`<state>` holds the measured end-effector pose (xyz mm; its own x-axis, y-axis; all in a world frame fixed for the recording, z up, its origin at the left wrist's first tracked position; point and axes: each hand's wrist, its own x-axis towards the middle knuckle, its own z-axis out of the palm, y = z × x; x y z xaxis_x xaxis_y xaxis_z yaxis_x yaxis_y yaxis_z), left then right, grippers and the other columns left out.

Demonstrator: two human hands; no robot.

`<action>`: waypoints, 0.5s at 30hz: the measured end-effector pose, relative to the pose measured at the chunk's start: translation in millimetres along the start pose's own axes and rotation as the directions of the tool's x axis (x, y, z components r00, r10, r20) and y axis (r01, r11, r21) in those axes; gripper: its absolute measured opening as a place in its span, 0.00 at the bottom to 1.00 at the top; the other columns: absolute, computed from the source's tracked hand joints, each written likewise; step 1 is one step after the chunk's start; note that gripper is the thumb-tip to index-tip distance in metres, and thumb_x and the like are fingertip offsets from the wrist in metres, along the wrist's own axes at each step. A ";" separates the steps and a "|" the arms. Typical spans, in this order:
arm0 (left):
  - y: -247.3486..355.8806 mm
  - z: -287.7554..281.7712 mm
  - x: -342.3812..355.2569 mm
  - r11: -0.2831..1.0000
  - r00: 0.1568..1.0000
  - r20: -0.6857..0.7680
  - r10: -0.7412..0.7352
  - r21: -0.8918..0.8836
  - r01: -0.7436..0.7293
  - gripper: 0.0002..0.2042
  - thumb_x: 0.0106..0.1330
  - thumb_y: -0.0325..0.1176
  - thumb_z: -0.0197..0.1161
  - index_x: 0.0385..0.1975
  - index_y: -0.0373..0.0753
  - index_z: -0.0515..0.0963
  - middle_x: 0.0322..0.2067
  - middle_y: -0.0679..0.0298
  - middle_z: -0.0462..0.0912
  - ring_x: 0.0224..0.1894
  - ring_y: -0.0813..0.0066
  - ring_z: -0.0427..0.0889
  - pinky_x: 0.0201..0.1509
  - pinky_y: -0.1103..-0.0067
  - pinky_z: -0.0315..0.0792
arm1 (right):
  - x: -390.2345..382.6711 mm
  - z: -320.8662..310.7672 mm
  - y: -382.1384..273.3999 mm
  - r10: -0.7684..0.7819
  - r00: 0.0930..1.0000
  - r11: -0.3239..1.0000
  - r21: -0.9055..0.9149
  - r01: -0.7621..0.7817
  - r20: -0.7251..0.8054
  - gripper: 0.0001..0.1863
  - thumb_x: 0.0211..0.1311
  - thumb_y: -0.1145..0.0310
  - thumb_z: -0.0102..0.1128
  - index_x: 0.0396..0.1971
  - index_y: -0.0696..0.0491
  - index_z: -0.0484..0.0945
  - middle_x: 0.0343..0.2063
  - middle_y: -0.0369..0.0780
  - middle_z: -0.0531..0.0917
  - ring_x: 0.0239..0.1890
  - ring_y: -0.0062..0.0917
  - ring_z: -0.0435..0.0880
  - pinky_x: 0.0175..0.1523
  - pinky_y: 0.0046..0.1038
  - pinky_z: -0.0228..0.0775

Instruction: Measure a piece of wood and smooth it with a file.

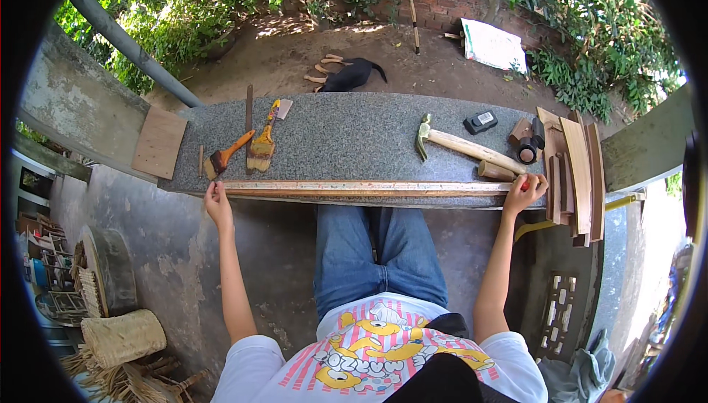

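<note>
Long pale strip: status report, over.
Left hand at left end; right hand at right end, closed around something red. Pale strip along counter's near edge. Hammer beyond, handle rightward.

The person wears a white T-shirt (251,377) with short, loose sleeves (516,359). On its front is a big, bright picture with pink and white stripes (299,373). Yellow cartoon animals (380,327) sit on the stripes, and fat, white letters with dark edges run between them. Below the shirt are blue denim jeans (343,255), with small folds and a seam down the middle. The left hand (219,204) and right hand (523,193) are bare, and so are both forearms (234,278).
</note>
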<state>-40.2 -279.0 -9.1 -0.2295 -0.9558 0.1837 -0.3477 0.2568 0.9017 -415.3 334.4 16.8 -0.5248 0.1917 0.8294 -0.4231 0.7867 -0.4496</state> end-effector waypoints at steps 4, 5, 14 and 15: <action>-7.6 -0.2 9.6 1.000 0.997 -0.082 -0.010 0.002 0.010 0.21 0.67 0.46 0.61 0.48 0.33 0.78 0.41 0.60 0.81 0.37 0.74 0.76 0.42 0.78 0.69 | -2.0 0.7 4.5 -0.014 1.000 1.000 0.013 0.014 0.003 0.01 0.53 0.77 0.57 0.27 0.57 0.75 0.41 0.45 0.70 0.42 0.37 0.70 0.42 0.36 0.65; -11.8 1.2 14.7 0.998 0.990 -0.129 0.060 -0.005 -0.061 0.18 0.66 0.45 0.62 0.42 0.34 0.81 0.36 0.64 0.82 0.35 0.76 0.76 0.40 0.79 0.69 | -2.3 2.3 5.1 -0.010 1.000 1.000 0.025 0.010 0.000 0.02 0.53 0.77 0.57 0.27 0.57 0.75 0.41 0.46 0.70 0.42 0.37 0.70 0.42 0.36 0.65; -16.7 -3.8 20.7 0.969 0.980 -0.003 -0.197 -0.154 0.194 0.20 0.63 0.45 0.66 0.41 0.31 0.82 0.36 0.62 0.84 0.38 0.77 0.79 0.44 0.81 0.70 | -2.4 3.4 2.7 -0.005 1.000 0.999 0.031 0.005 -0.009 0.02 0.53 0.77 0.56 0.27 0.58 0.76 0.41 0.46 0.70 0.42 0.38 0.71 0.44 0.37 0.65; -13.6 -3.3 19.5 0.968 0.980 -0.002 -0.199 -0.154 0.196 0.20 0.63 0.45 0.66 0.41 0.31 0.82 0.36 0.62 0.84 0.38 0.77 0.79 0.44 0.81 0.70 | -2.5 3.3 4.7 -0.006 1.000 1.000 0.030 0.006 -0.007 0.02 0.53 0.77 0.56 0.27 0.58 0.76 0.41 0.46 0.70 0.42 0.38 0.71 0.44 0.37 0.65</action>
<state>-37.0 -301.6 -16.5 -0.1538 -0.9881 0.0018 -0.2419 0.0394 0.9695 -418.4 335.7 11.6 -0.5170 0.1915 0.8343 -0.4485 0.7696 -0.4545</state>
